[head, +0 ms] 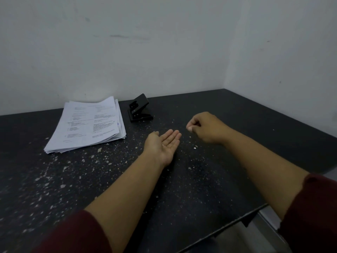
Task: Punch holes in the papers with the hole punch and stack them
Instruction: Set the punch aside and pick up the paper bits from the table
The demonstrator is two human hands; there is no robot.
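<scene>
White papers lie stacked on the dark counter, hole punch just beside. Left hand lies flat, palm up; right hand pinches a tiny scrap.

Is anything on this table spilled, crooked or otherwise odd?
Small pale bits lie scattered over the dark table, near both hands. The paper stack is slightly fanned, its edges uneven. The hole punch looks normal.
</scene>
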